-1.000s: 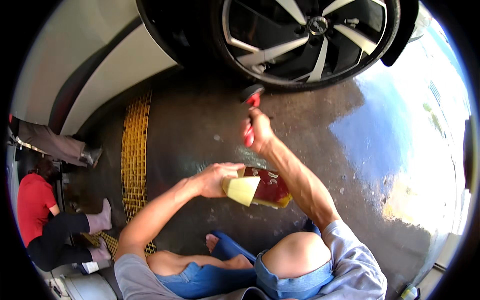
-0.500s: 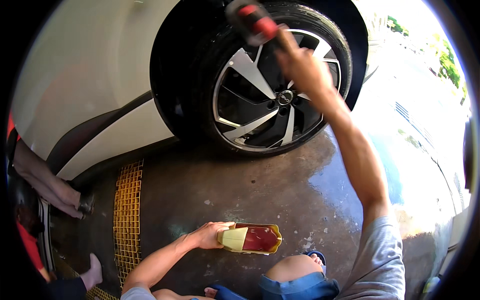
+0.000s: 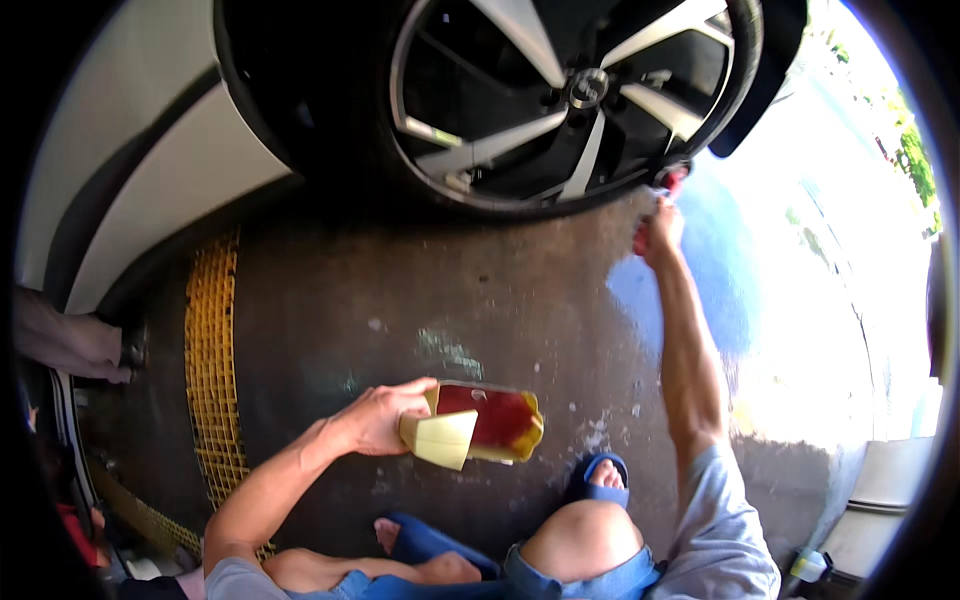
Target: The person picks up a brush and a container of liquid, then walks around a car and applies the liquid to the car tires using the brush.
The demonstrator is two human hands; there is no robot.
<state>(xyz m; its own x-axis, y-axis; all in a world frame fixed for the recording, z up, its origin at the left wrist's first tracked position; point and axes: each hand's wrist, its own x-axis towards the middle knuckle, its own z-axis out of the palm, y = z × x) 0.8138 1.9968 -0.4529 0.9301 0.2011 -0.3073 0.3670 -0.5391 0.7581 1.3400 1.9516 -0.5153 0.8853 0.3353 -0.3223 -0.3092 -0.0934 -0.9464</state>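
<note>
Where left fingers (image 3: 414,388) grip, the container (image 3: 442,437) stretches lengthwise rightward

Daylight floods in from the right of the right hand (image 3: 660,230), bleaching the floor (image 3: 790,300) there to near-white, with bluish glare (a wet-looking sheen) just beside its grip. Left of that grip the floor lies in dim brown shade, and the wheel arch (image 3: 290,100) above-left sinks to black. The gripped brush (image 3: 674,178) looks soft. Farther out, straight edges bow toward a dark round rim.
</note>
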